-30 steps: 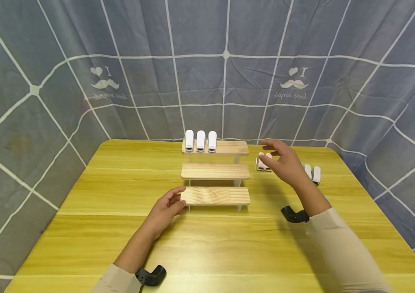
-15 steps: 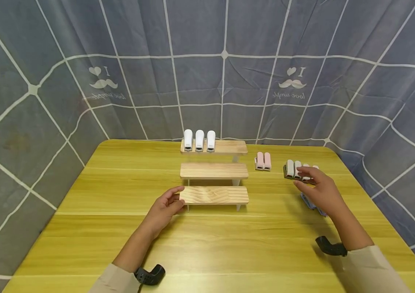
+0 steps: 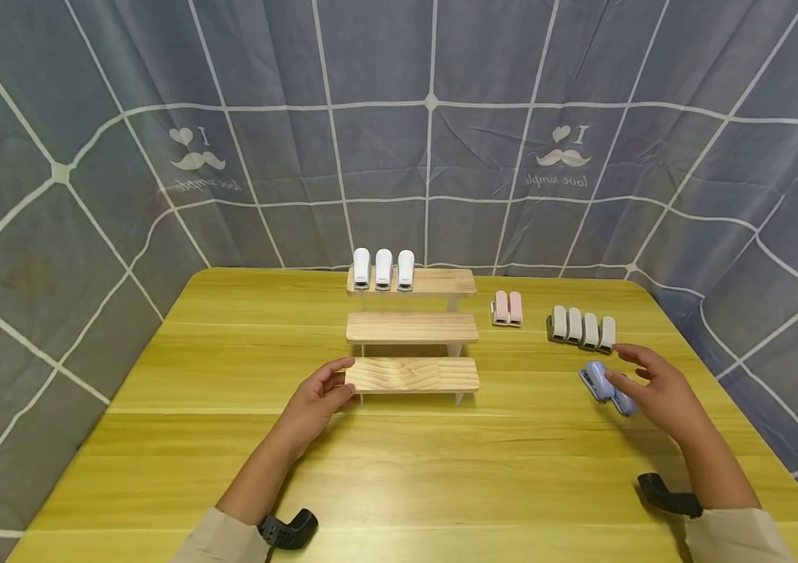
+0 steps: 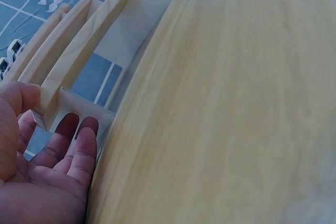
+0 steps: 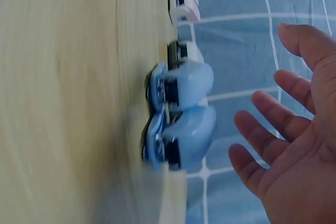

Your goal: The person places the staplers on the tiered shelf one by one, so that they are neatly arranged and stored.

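Observation:
My left hand (image 3: pixel 317 403) holds the left end of the lowest wooden step of a three-tier display stand (image 3: pixel 413 375). In the left wrist view the thumb lies on the board (image 4: pixel 79 56), with fingers against the clear side panel (image 4: pixel 86 106). My right hand (image 3: pixel 662 391) hovers over two periwinkle-blue small staplers (image 3: pixel 597 381), fingers apart and holding nothing. In the right wrist view these blue staplers (image 5: pixel 191 85) lie side by side, apart from the hand (image 5: pixel 299 145). Three white staplers (image 3: pixel 384 270) stand on the top step, toward its left.
Two pink staplers (image 3: pixel 507 308) sit right of the stand. Several off-white staplers (image 3: pixel 574 324) form a row farther right, behind the blue pair. A grey grid-patterned curtain (image 3: pixel 483 156) hangs around the wooden table (image 3: pixel 399 485).
My right hand has moved right and toward me, from near the pink staplers, past the off-white row, to above the blue pair. The left hand stays on the stand.

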Tool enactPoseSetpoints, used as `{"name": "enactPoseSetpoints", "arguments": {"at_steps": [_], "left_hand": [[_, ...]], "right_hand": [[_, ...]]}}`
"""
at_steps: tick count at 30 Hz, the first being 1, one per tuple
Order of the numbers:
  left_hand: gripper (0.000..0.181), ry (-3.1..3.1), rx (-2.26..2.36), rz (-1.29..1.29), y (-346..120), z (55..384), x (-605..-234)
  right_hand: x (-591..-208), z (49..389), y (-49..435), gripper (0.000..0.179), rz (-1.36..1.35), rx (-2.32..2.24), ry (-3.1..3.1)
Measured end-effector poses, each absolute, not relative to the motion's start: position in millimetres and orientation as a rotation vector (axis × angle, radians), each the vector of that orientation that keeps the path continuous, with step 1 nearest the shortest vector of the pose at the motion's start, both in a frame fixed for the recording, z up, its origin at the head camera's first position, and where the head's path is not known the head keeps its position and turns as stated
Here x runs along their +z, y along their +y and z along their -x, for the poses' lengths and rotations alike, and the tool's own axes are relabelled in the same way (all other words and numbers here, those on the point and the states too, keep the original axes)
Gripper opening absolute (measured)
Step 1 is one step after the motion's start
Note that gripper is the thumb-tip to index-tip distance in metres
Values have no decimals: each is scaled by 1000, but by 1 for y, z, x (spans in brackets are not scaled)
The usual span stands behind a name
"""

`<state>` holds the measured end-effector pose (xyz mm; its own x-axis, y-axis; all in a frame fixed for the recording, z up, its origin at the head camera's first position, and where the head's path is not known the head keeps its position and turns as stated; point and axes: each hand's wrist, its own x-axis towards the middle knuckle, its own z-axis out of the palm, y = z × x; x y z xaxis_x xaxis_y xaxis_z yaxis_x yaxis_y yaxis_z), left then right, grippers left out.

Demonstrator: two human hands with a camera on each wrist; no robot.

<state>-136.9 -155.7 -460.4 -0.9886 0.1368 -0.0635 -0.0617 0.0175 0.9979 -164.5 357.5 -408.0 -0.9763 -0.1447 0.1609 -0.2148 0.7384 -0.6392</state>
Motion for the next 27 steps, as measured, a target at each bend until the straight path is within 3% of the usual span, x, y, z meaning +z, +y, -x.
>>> {"name": "enactPoseSetpoints", "arguments": {"at_steps": [27], "left_hand": [[48,2148,2092,-88,-155,136,-456]], "right_hand": [[-437,167,379,58,-280,1211,-2960]]}}
